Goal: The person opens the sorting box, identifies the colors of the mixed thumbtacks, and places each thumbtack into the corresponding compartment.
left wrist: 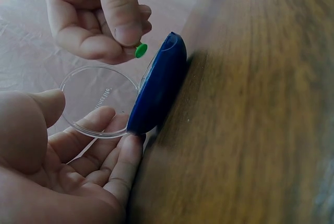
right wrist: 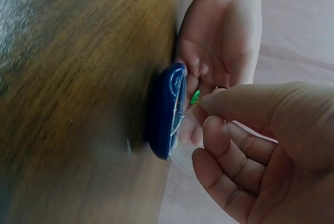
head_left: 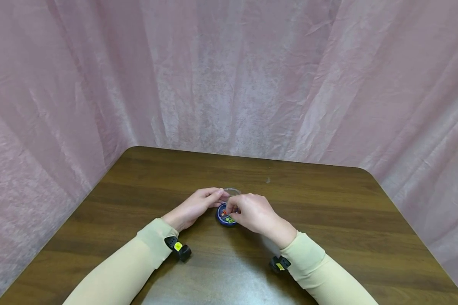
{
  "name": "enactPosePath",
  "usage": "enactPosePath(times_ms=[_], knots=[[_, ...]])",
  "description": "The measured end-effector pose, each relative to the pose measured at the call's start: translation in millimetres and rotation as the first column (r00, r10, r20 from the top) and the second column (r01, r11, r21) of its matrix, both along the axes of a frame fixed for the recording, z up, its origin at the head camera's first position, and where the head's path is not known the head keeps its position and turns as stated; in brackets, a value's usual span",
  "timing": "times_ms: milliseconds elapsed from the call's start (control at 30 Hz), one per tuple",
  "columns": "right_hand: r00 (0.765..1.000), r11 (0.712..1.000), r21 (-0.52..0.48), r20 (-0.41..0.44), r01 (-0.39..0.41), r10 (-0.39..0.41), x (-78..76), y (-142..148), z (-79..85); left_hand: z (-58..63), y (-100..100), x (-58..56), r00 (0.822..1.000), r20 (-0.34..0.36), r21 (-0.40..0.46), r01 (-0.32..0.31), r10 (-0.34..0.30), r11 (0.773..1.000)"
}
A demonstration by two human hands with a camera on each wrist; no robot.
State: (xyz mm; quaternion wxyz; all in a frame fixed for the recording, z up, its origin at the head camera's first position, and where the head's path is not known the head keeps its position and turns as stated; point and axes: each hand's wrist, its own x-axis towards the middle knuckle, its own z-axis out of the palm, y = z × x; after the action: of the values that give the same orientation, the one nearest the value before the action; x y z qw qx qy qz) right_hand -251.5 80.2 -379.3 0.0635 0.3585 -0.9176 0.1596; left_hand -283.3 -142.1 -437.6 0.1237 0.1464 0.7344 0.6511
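A round blue case (head_left: 219,219) sits on the table, its hinged clear lid (left wrist: 91,96) standing up. In the head view, red and green pieces show in its divided compartments. My left hand (head_left: 192,207) holds the lid between thumb and fingers on the far left side, with lower fingers against the case. Over the case, my right hand (head_left: 257,214) pinches a green thumbtack (left wrist: 141,50) between thumb and index finger. The thumbtack's flat head and thin pin show in the right wrist view, just clear of the blue case (right wrist: 166,112).
The brown wooden table (head_left: 309,186) extends around both hands. Pink curtains (head_left: 229,76) hang behind it and at both sides. A black wrist camera (head_left: 178,249) is strapped to the left sleeve, another (head_left: 279,264) to the right one.
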Motion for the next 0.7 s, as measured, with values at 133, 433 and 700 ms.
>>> enactPosePath(times_ms=[133,433,700], knots=[[1.0,1.0,-0.002,0.0,-0.007,0.007,-0.7,-1.6,-2.1,-0.5,0.4,0.3,1.0,0.01,0.01,0.0,0.0,1.0],[0.999,0.999,0.029,-0.019,-0.031,0.031,-1.6,-3.4,-6.9,4.1,1.0,2.1,1.0,0.0,0.013,0.011,-0.011,1.0],[0.999,0.999,0.028,-0.022,-0.039,0.04,-1.2,-3.1,-11.3,4.7,0.8,3.9,1.0,0.004,0.002,0.014,-0.014,1.0]])
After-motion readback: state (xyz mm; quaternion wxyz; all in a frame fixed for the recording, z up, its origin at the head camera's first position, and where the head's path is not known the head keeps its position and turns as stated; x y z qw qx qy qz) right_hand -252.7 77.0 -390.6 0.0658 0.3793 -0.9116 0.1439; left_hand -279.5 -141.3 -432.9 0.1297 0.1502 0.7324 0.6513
